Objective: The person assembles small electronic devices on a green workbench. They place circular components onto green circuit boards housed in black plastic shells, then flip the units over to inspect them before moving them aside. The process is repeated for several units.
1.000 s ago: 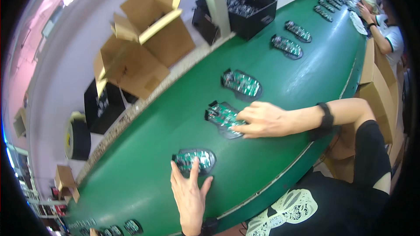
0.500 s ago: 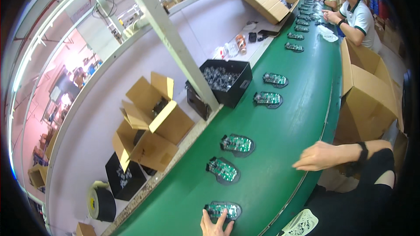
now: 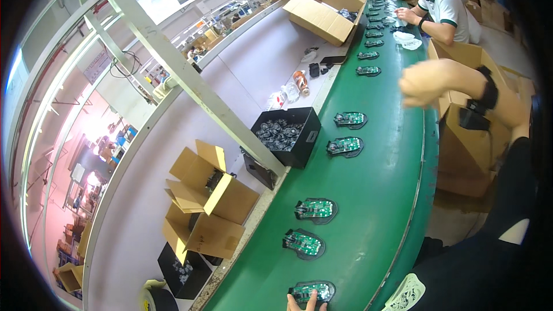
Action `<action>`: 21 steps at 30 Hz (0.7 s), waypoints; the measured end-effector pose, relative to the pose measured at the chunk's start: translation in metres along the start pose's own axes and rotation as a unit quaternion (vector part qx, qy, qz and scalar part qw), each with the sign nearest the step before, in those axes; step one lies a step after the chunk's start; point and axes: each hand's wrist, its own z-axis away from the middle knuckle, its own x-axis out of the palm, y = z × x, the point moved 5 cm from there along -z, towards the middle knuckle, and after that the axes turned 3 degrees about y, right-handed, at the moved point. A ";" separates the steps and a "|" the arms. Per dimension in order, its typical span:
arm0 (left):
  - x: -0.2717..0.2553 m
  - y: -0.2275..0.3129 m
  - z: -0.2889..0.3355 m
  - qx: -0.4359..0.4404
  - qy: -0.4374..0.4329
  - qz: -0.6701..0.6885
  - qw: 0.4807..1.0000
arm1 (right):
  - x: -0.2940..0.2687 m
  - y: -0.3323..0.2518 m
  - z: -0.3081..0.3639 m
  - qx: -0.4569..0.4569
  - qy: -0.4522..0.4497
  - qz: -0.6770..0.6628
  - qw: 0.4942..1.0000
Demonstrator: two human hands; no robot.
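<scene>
The circuit-board unit (image 3: 311,291), a green board on a dark rounded base, lies at the lower edge of the view on the green work surface (image 3: 377,207), under your left hand (image 3: 307,305). Your left fingers are spread apart, one laid on top of the board and another at its left end; whether they grip it or merely rest there, you cannot tell, as the frame cuts off the rest of the hand. Your right hand (image 3: 426,82) is blurred, its fingers seemingly curled in, and you cannot tell whether anything is inside them.

Counting outward, you have five units nearby: the one you touch, then a pair (image 3: 303,243), then another pair (image 3: 345,147). Past these runs a line of further units (image 3: 368,71), too small to count at its end. Behind the surface on your left stand two open cardboard boxes (image 3: 227,204) and one black bin (image 3: 304,145) of dark parts; one big open carton (image 3: 469,161) stands at your right.

Your right arm is bent and raised, a black band (image 3: 489,89) around its wrist, the hand in the air by the surface's right edge. Your left hand comes in from the bottom, low on the surface.
</scene>
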 end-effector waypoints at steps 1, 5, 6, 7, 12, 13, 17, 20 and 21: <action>0.003 -0.001 0.000 -0.005 -0.003 -0.003 1.000 | -0.019 -0.023 -0.017 -0.067 0.031 -0.040 0.996; -0.005 -0.003 0.007 -0.017 -0.012 -0.022 1.000 | -0.022 -0.128 -0.135 -0.289 0.284 -0.149 0.902; -0.002 -0.002 0.005 0.003 -0.008 -0.004 1.000 | -0.022 -0.144 -0.158 -0.269 0.300 -0.096 0.910; 0.003 0.003 0.000 -0.001 -0.018 0.013 1.000 | -0.015 -0.159 -0.186 -0.270 0.307 -0.070 0.910; 0.012 0.012 -0.009 0.021 -0.012 0.035 0.999 | 0.021 -0.195 -0.313 -0.193 0.297 -0.168 0.920; 0.012 0.012 -0.008 0.020 -0.012 0.034 0.999 | 0.029 -0.203 -0.331 -0.176 0.228 -0.149 0.946; 0.008 0.014 -0.010 -0.001 -0.020 0.043 0.999 | 0.038 -0.236 -0.360 -0.189 0.138 -0.074 0.969; 0.012 0.015 -0.017 0.009 -0.032 0.046 0.998 | 0.053 -0.242 -0.384 -0.199 0.042 -0.039 0.978; 0.011 0.017 -0.016 0.005 -0.035 0.043 0.998 | 0.054 -0.248 -0.383 -0.212 0.060 -0.048 0.974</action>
